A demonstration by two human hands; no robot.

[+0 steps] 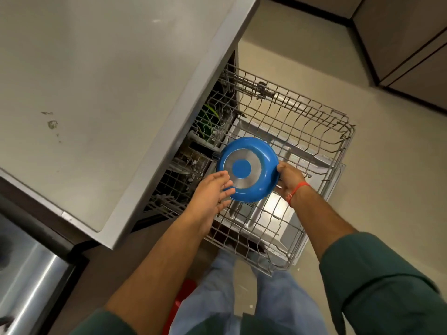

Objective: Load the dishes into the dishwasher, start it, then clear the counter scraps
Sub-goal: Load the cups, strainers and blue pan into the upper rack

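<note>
Pan (249,169): blue, turned bottom-up, with a silver ring and a blue centre on its base; you hold it over the pulled-out upper rack, toward the rack's inner left part.
Right hand (289,181): your fingers curl round the pan's right rim and pinch it, thumb on top; a red thread sits at the wrist.
Left hand (212,191): your fingers lie straight and spread, their tips touching the pan's lower left edge and base.
Upper rack (321,131): grey wire basket, drawn out over the open door; no dishes show in its visible part apart from the pan you hold above it.
Dishwasher interior (208,122): dark; green items stand in the part of the rack under the counter, too hidden to name.
Lower rack (176,180): partly seen beneath, holding some small items you cannot make out.
Counter (108,81): pale slab at left, overhanging the machine.
Scraps (52,124): a few small bits and smears on the counter's left part, well apart from your hands.
Sleeves (377,274): green, pushed up both forearms.
</note>
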